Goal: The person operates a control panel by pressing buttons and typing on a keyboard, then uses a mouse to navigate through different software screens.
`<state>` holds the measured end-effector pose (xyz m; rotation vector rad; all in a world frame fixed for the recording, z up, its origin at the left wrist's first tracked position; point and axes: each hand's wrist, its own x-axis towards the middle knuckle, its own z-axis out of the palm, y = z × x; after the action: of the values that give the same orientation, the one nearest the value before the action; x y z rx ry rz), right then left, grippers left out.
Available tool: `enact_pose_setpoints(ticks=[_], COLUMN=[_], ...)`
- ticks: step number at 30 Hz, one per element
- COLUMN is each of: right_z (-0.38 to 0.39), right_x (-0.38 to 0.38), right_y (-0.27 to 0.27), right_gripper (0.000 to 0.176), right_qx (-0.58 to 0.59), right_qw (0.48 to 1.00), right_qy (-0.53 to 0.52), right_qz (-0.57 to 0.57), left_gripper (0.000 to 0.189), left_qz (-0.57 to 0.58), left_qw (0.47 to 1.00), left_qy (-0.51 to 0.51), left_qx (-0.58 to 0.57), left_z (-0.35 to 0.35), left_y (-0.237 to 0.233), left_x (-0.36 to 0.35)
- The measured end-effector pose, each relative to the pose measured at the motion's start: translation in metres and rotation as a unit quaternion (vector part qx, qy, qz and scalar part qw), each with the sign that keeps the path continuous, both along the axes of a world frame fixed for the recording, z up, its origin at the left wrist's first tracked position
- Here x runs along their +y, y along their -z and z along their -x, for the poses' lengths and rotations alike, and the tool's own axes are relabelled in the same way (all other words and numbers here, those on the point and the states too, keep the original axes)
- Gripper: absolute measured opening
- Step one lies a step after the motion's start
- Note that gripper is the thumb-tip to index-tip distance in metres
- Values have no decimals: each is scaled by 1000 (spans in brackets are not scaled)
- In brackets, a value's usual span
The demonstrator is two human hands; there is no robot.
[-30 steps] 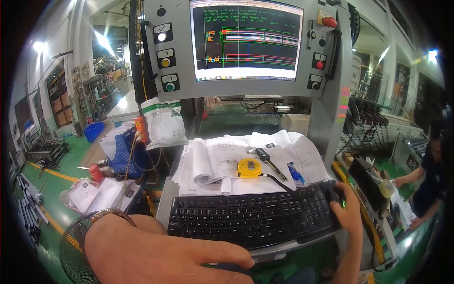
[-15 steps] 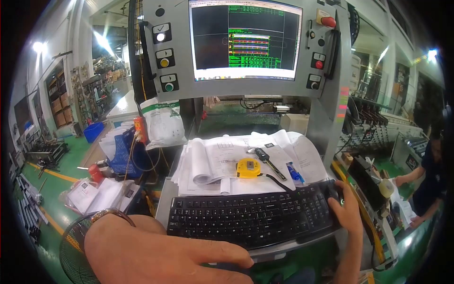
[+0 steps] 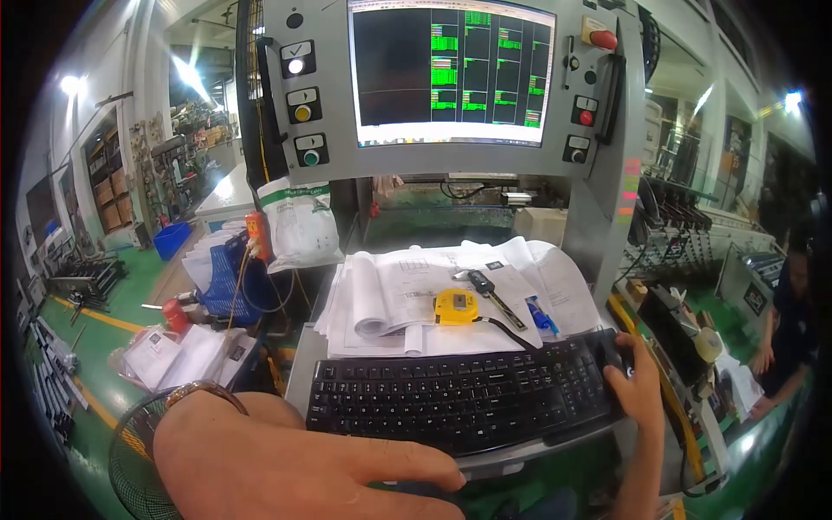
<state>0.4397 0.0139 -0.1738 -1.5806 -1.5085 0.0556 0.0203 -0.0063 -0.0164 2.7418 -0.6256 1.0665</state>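
Note:
My right hand (image 3: 639, 380) is wrapped round a black computer mouse (image 3: 612, 354) at the right end of the black keyboard (image 3: 459, 394). Only part of the mouse shows past the fingers. Large in the foreground, my left hand (image 3: 303, 464) stretches its fingers out below the keyboard's lower edge and holds nothing. Behind the keys lie paper drawings (image 3: 399, 290), partly rolled, bearing a yellow tape measure (image 3: 457, 307), a black-handled tool (image 3: 494, 297) with a long narrow blade, and a blue item (image 3: 542, 317). Above them, the machine's screen (image 3: 446, 74) shows columns of green tables on black.
Lit push buttons (image 3: 303, 113) and a red emergency stop (image 3: 600, 35) flank the screen. A white bag (image 3: 301, 227) hangs at left, above a blue rack (image 3: 232, 282) and more papers (image 3: 191, 355). On the right, a co-worker (image 3: 784, 329) handles white sheets.
The screen has gone from an enlarged drawing to a wider view of several tables. The co-worker's hands have shifted lower. My own hands stay almost in place.

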Motion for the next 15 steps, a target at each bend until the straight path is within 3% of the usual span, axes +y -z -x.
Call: enact_pose_setpoints(ticks=[11,15], right_z=[-6,2], right_x=[3,-1], right_y=[4,-4], right_gripper=[55,56], right_qx=[-60,-3], right_qw=[998,1000], right_qy=[-16,-1], right_qz=[-22,12], left_gripper=[35,34], left_qz=[-8,-6], left_qw=[1000,1000], left_qy=[6,5], left_qx=[6,14], left_z=[-1,-1], left_y=[0,-2], left_x=[1,1])
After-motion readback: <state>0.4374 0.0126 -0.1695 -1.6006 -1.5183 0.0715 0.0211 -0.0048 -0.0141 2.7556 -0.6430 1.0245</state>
